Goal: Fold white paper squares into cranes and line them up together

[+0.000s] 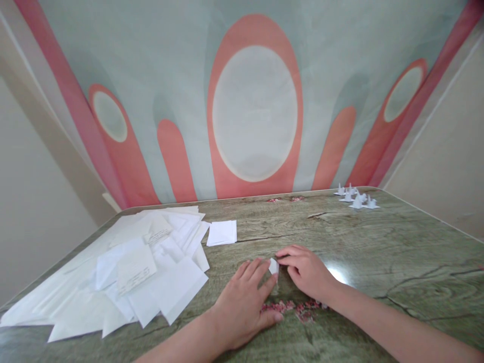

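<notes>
While the forearms reach in from the near edge, the left hand (245,305) lies palm-down on the wood-patterned table (381,252), its fingers stretched forward and its thumb spread well apart from them, near a printed band of pink blossoms (282,306). Just ahead of that band sits a small folded piece of white paper (274,267), flat on the tabletop between the two hands. The left fingertips overlap its left side. From the right, the right hand (308,272) touches or nearly touches the paper's far right corner with its fingers bent; I cannot tell whether they pinch it or only press on it.

Over on the left, a broad, untidy pile of white paper sheets (181,282) spreads from near to far, some pieces bearing lines of print. Right of its far part lies a neat stack of square white paper (222,233). At the far right stands a cluster of small white origami figures (357,200) with upright points. Behind the table hangs a grey-green backdrop (181,65) with coral arches and pale ovals.
</notes>
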The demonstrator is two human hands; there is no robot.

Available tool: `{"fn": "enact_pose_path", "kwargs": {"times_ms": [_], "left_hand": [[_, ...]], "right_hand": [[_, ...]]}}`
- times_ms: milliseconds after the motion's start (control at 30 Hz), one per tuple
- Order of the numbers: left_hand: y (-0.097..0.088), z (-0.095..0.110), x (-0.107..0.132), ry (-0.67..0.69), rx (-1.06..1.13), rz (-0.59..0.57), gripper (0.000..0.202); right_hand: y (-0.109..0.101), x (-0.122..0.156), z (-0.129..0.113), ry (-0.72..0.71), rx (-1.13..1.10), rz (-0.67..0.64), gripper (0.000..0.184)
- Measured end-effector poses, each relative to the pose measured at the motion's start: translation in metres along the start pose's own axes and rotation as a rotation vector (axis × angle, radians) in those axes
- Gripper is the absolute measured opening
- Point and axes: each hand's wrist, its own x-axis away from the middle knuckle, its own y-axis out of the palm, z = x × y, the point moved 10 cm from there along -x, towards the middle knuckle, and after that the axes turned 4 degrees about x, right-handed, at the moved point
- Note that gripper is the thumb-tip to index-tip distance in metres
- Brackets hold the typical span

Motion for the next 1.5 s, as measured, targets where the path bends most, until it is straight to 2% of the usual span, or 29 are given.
{"fn": "enact_pose_path", "kwargs": {"times_ms": [233, 367, 700, 900, 1100, 1267, 1500], "left_hand": [[0.002, 0.004, -0.002, 0.024, 0.030, -0.039, 0.064], [0.001, 0.005, -0.001, 0.027, 0.041, -0.035, 0.062], [-0.003, -0.001, -0.006, -0.007, 0.102, 0.085, 0.050], [-0.003, -0.004, -0.007, 0.000, 0.124, 0.105, 0.049], [0.001, -0.013, -0.009, 0.001, 0.161, 0.093, 0.047], [-0.002, -0.015, -0.010, 0.003, 0.184, 0.123, 0.044], [-0.003, -0.020, -0.008, -0.063, 0.251, 0.153, 0.042]], "right_hand": [[0.002, -0.002, 0.017, 0.151, -0.241, 0.018, 0.038], [0.004, -0.002, 0.026, 0.215, -0.283, 0.038, 0.035], [0.007, -0.003, 0.037, 0.253, -0.315, 0.034, 0.034], [0.004, -0.003, 0.028, 0.207, -0.343, 0.055, 0.032], [0.001, -0.002, 0.009, 0.120, -0.316, 0.079, 0.021], [0.002, -0.001, 0.000, 0.055, -0.224, 0.061, 0.023], [0.003, -0.002, -0.011, -0.041, -0.082, 0.000, 0.023]]}}
